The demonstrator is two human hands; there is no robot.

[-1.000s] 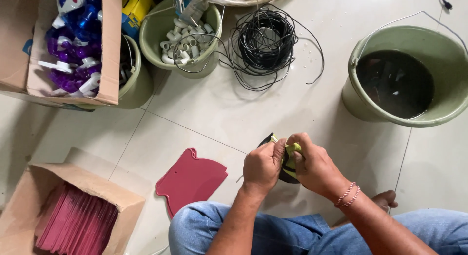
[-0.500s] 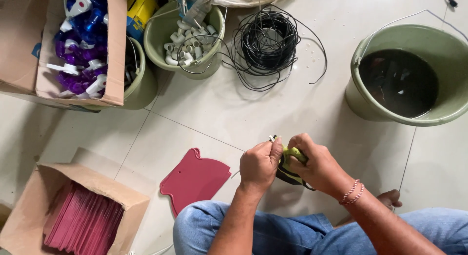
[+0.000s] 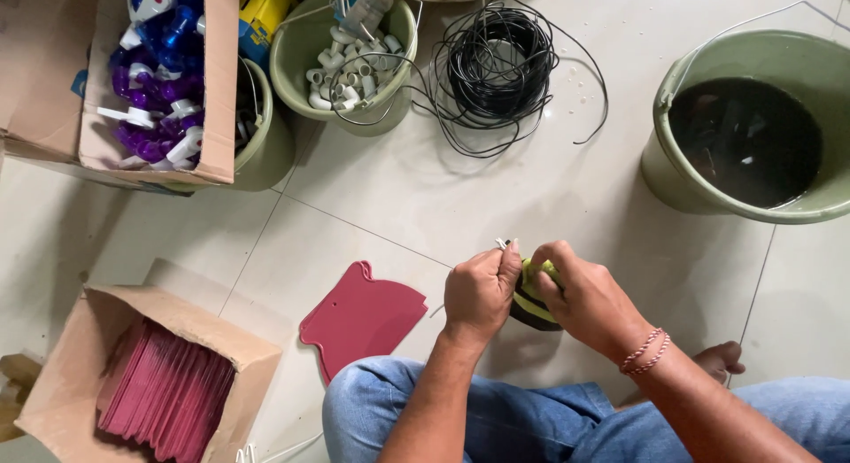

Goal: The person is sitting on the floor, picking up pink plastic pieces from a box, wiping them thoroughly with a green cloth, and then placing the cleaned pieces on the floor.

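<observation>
Both hands, left hand [image 3: 479, 292] and right hand [image 3: 580, 297], grip a yellow-black part [image 3: 533, 304] over open floor [image 3: 398, 197].

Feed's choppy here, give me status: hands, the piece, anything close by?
Left hand and right hand both closed on the yellow-green and black piece. Held over the floor. Red plastic cutout lies just left, apart.

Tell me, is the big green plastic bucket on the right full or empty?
Partly full. The big green plastic bucket holds dark liquid with pale glints on its surface, and bare inner wall shows above it.
</observation>
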